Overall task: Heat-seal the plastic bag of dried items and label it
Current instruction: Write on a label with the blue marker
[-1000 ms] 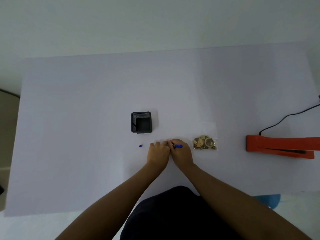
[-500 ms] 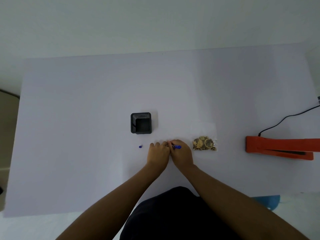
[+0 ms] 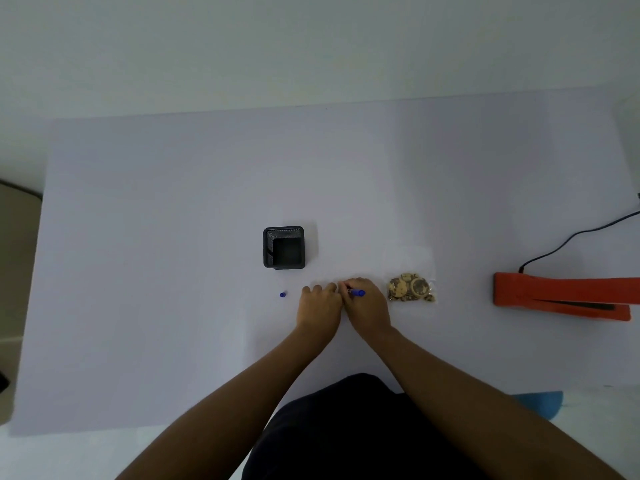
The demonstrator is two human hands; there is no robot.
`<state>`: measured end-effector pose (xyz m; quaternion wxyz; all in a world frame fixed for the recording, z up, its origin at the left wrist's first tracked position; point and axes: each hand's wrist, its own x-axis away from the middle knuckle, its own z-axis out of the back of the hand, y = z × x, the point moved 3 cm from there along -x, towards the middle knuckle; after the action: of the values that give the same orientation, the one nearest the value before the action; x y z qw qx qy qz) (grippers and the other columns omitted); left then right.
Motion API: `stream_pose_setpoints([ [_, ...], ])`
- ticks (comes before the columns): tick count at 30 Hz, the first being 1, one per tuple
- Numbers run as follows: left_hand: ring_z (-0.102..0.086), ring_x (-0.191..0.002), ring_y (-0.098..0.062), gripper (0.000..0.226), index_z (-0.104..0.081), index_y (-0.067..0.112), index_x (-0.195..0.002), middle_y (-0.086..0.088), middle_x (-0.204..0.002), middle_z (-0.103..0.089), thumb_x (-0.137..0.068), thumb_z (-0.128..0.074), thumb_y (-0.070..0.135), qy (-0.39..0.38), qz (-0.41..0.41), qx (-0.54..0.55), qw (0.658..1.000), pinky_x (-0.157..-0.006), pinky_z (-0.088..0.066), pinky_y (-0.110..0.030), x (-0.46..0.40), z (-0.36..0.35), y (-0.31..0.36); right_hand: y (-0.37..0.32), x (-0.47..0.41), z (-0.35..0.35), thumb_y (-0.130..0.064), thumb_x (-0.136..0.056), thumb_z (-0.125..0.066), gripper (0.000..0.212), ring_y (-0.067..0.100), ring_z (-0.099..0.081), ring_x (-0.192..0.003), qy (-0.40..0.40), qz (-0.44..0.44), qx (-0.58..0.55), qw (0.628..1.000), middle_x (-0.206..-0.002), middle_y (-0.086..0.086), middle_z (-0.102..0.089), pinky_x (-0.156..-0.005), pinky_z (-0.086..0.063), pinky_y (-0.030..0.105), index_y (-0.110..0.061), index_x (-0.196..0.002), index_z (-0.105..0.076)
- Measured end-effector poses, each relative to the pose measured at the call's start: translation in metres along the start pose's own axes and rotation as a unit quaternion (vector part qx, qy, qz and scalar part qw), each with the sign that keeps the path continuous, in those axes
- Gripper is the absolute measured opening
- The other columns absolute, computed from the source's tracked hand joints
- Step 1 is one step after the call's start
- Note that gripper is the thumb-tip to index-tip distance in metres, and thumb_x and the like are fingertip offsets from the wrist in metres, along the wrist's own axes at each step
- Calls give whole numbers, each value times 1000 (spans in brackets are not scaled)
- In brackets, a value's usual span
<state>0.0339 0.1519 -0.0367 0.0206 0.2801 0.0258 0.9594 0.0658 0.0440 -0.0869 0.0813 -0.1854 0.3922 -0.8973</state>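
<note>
A clear plastic bag of dried brown items (image 3: pixel 411 287) lies flat on the white table (image 3: pixel 173 202), just right of my hands. My right hand (image 3: pixel 365 306) is shut on a blue pen (image 3: pixel 357 293), whose end pokes out to the right. My left hand (image 3: pixel 320 306) presses down right beside it, fingers curled on the table; whatever lies under it is hidden. The pen's blue cap (image 3: pixel 283 294) lies alone to the left. The orange heat sealer (image 3: pixel 561 296) rests at the right edge with its jaws slightly apart.
A black square pen holder (image 3: pixel 284 247) stands just behind my hands. The sealer's black cord (image 3: pixel 575 237) runs off to the right. The table's front edge lies close to my body.
</note>
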Motion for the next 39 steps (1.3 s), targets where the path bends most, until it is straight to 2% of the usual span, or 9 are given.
stream_pose_setpoints([
  [2, -58, -102, -25, 24, -60, 11, -119, -7, -118, -57, -96, -52, 12, 1, 1, 0, 1000, -94, -44, -38, 0, 0, 0, 1, 1, 1, -21, -100, -53, 27, 17, -58, -71, 3, -1, 4, 1000, -76, 6, -64, -67, -50, 32, -12, -78, -65],
  [7, -58, -101, -25, 24, -61, 12, -117, -7, -115, -56, -95, -53, 10, 1, -8, -8, 1000, -93, -44, -38, 1, 2, 1, 6, 1, 5, -22, -100, -52, 33, 19, -55, -69, 20, -4, 14, 1000, -69, 3, -60, -64, -49, 39, -18, -68, -57],
  [10, -58, -100, -25, 21, -62, 11, -114, -7, -113, -57, -95, -55, 11, 0, -6, -8, 1000, -94, -45, -38, 1, 2, 2, 6, 3, 8, -19, -100, -54, 33, 19, -54, -66, 40, -4, 1, 999, -67, 3, -58, -62, -47, 37, -21, -66, -52],
  [14, -59, -99, -24, 22, -59, 10, -117, -7, -112, -59, -95, -54, 11, 3, -1, 2, 1000, -92, -45, -38, 1, 1, 1, 5, 8, -2, -25, -99, -49, 32, 16, -53, -68, -4, -2, -15, 1000, -73, 5, -61, -63, -42, 28, -15, -71, -59],
  [18, -60, -99, -24, 25, -58, 10, -120, -7, -114, -59, -95, -54, 11, 8, -2, 5, 1000, -91, -45, -37, 1, 0, 1, 6, 8, -7, -40, -95, -38, 43, 14, -53, -69, -15, -2, -21, 1000, -74, 3, -62, -65, -41, 26, -13, -74, -63],
  [23, -59, -99, -24, 24, -58, 9, -120, -7, -115, -58, -96, -54, 12, 3, 1, 2, 1000, -93, -45, -37, 1, -1, 1, 6, 6, -2, -28, -100, -49, 34, 18, -57, -70, -24, 1, -15, 1000, -73, 3, -63, -66, -46, 32, -12, -75, -65],
  [26, -59, -99, -23, 24, -58, 9, -120, -7, -115, -59, -97, -54, 13, 5, 0, 3, 1000, -93, -44, -37, 0, 0, 2, 6, 6, -3, -22, -100, -51, 31, 18, -55, -69, -24, 0, -12, 1000, -72, 3, -62, -64, -43, 30, -12, -74, -64],
  [32, -60, -99, -24, 23, -58, 9, -119, -8, -114, -59, -97, -54, 13, 1, 1, -4, 1000, -93, -44, -38, 0, 1, 2, 6, 6, -5, -34, -98, -41, 40, 17, -54, -67, -16, 1, -7, 1000, -70, 2, -61, -64, -42, 30, -13, -73, -63],
  [39, -59, -97, -23, 21, -58, 9, -116, -8, -111, -58, -97, -53, 12, 4, -2, -10, 1000, -91, -45, -37, 1, 0, 2, 7, 8, -2, -33, -99, -44, 39, 18, -55, -68, -1, 3, -17, 1000, -70, 3, -62, -66, -46, 32, -10, -73, -63],
])
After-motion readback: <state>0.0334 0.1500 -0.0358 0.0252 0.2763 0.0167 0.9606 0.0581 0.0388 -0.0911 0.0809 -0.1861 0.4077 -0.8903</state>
